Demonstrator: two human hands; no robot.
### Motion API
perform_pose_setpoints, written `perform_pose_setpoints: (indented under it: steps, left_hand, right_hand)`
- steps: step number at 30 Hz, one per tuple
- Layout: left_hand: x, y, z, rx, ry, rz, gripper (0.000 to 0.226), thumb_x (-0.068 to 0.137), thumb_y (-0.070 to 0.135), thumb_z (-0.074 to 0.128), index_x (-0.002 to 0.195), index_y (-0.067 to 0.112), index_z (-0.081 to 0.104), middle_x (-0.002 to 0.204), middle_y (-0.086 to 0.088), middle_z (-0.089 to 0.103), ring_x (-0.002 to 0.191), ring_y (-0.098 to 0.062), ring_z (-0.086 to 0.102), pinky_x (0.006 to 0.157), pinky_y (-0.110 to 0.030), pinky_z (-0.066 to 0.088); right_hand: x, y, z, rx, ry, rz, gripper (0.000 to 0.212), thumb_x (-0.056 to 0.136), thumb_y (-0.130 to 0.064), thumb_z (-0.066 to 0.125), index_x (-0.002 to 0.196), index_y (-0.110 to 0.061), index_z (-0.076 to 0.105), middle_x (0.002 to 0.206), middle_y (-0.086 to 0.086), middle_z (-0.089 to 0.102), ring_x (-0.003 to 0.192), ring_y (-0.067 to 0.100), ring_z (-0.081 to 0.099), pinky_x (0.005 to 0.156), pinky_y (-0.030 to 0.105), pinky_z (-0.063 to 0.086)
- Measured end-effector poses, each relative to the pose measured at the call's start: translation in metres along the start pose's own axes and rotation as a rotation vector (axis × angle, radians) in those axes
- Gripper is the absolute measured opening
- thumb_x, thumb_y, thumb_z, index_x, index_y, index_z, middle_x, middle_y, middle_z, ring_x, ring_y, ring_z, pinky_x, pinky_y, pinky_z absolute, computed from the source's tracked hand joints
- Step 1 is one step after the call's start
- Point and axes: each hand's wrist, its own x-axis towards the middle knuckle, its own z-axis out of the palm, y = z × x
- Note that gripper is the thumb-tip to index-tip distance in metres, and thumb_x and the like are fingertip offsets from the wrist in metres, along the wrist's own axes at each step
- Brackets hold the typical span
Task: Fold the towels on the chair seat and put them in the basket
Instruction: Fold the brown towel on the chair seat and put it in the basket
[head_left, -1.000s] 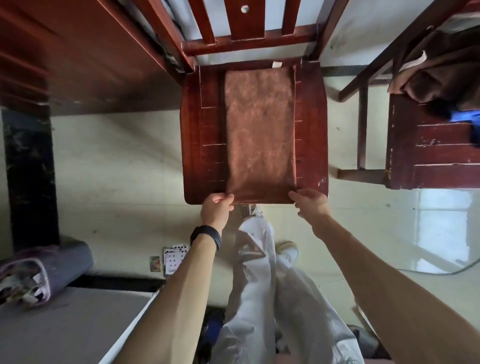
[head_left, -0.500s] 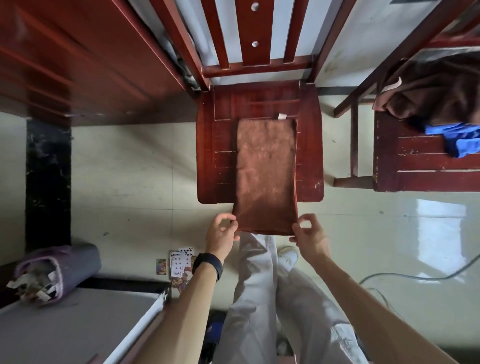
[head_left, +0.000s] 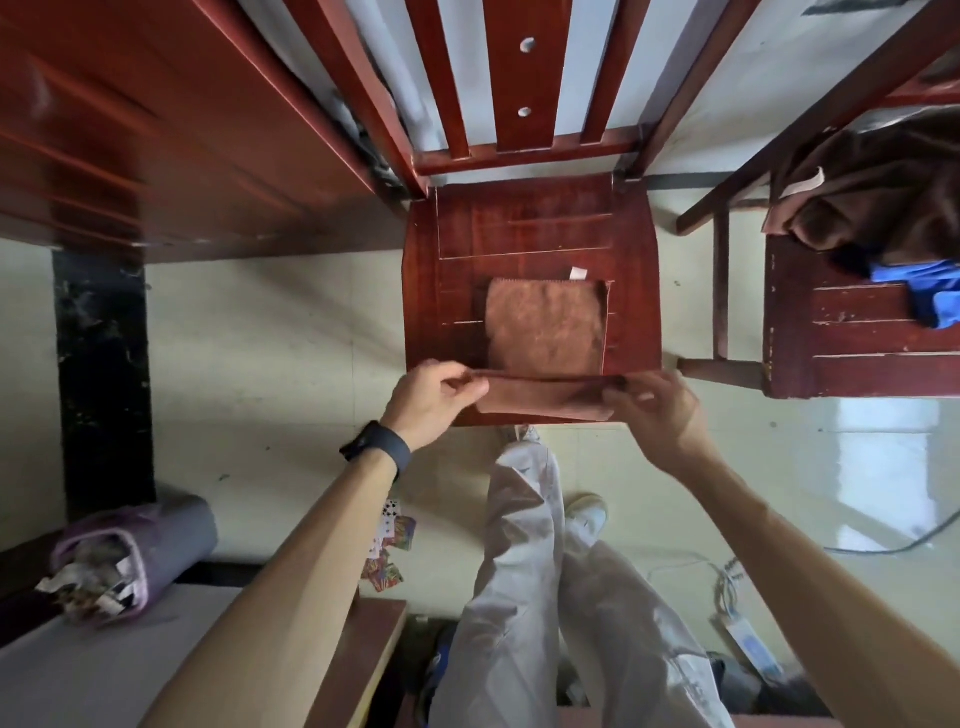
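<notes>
Towel (head_left: 545, 338), fuzzy brown, on glossy chair seat (head_left: 524, 223), left hand (head_left: 431, 400) and right hand (head_left: 660, 410) pinching near edge

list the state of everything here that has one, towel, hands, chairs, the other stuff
brown towel: far part flat on the seat, near end raised between the hands
left hand: pinches the towel's near left corner
right hand: pinches its near right corner
chair seat: far part bare
second chair: holds cloths
dark brown cloth: heaped, unfolded
blue cloth: crumpled
playing cards: scattered on the floor
</notes>
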Motion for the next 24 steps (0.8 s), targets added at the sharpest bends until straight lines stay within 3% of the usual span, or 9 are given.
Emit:
perform_pose_setpoints:
  steps: [2, 4, 6, 8, 12, 15, 19, 24]
  left_hand:
    - [0.029, 0.010, -0.002, -0.107, -0.018, -0.010, 0.020, 0.091, 0.035, 0.066, 0.089, 0.016, 0.071, 0.082, 0.004, 0.071, 0.078, -0.009, 0.064, 0.069, -0.016, 0.045]
    - [0.058, 0.017, 0.002, -0.178, 0.009, -0.025, 0.025, 0.094, 0.034, 0.062, 0.095, 0.011, 0.072, 0.090, -0.002, 0.074, 0.086, -0.015, 0.067, 0.079, -0.029, 0.050]
    - [0.082, 0.020, 0.009, -0.172, 0.051, -0.044, 0.031, 0.095, 0.037, 0.058, 0.095, 0.008, 0.071, 0.089, -0.007, 0.073, 0.085, -0.023, 0.065, 0.076, -0.037, 0.048]
    - [0.101, 0.023, 0.016, -0.153, 0.087, -0.074, 0.034, 0.097, 0.037, 0.055, 0.095, 0.006, 0.069, 0.088, -0.009, 0.070, 0.082, -0.025, 0.061, 0.070, -0.034, 0.041]
    - [0.127, 0.022, 0.028, -0.109, 0.150, -0.111, 0.033, 0.099, 0.034, 0.053, 0.115, 0.009, 0.067, 0.111, -0.009, 0.070, 0.103, -0.027, 0.063, 0.078, -0.026, 0.041]
    - [0.141, 0.018, 0.032, -0.142, 0.201, -0.124, 0.028, 0.096, 0.034, 0.057, 0.113, 0.012, 0.063, 0.102, -0.004, 0.069, 0.098, -0.025, 0.064, 0.083, -0.029, 0.047]
    - [0.154, 0.013, 0.037, -0.122, 0.249, -0.078, 0.023, 0.097, 0.032, 0.057, 0.109, 0.013, 0.060, 0.086, 0.001, 0.063, 0.086, -0.027, 0.065, 0.078, -0.037, 0.052]
    - [0.169, 0.008, 0.043, -0.012, 0.249, -0.124, 0.025, 0.098, 0.039, 0.052, 0.106, 0.016, 0.055, 0.088, -0.007, 0.069, 0.083, -0.031, 0.066, 0.072, -0.040, 0.053]
  right_hand:
    - [0.029, -0.006, 0.000, 0.048, -0.013, 0.055, 0.021, 0.093, -0.033, 0.065, 0.104, -0.017, 0.073, 0.098, -0.003, 0.063, 0.088, 0.016, 0.063, 0.080, 0.024, 0.043]
    - [0.056, -0.011, 0.004, 0.082, -0.001, 0.127, 0.027, 0.097, -0.036, 0.058, 0.115, -0.018, 0.068, 0.098, -0.005, 0.064, 0.091, 0.016, 0.059, 0.081, 0.025, 0.042]
    - [0.079, -0.012, 0.010, 0.082, 0.017, 0.163, 0.031, 0.098, -0.040, 0.054, 0.119, -0.019, 0.065, 0.100, -0.006, 0.064, 0.093, 0.017, 0.059, 0.082, 0.028, 0.044]
    - [0.096, -0.012, 0.017, 0.083, 0.034, 0.186, 0.033, 0.099, -0.042, 0.051, 0.119, -0.019, 0.064, 0.101, -0.005, 0.065, 0.096, 0.019, 0.061, 0.086, 0.033, 0.050]
    - [0.118, -0.011, 0.027, 0.084, 0.042, 0.236, 0.036, 0.100, -0.043, 0.048, 0.120, -0.017, 0.063, 0.100, -0.006, 0.062, 0.097, 0.020, 0.060, 0.090, 0.037, 0.051]
    - [0.130, -0.010, 0.034, 0.054, 0.045, 0.234, 0.038, 0.101, -0.044, 0.046, 0.119, -0.015, 0.063, 0.100, -0.004, 0.063, 0.100, 0.023, 0.063, 0.091, 0.041, 0.053]
    - [0.143, -0.012, 0.038, 0.038, 0.073, 0.228, 0.039, 0.101, -0.045, 0.044, 0.118, -0.014, 0.062, 0.104, 0.004, 0.067, 0.099, 0.027, 0.064, 0.089, 0.041, 0.052]
    - [0.159, -0.010, 0.043, -0.096, 0.067, 0.233, 0.042, 0.100, -0.048, 0.042, 0.117, -0.015, 0.062, 0.108, 0.011, 0.071, 0.101, 0.033, 0.063, 0.081, 0.035, 0.047]
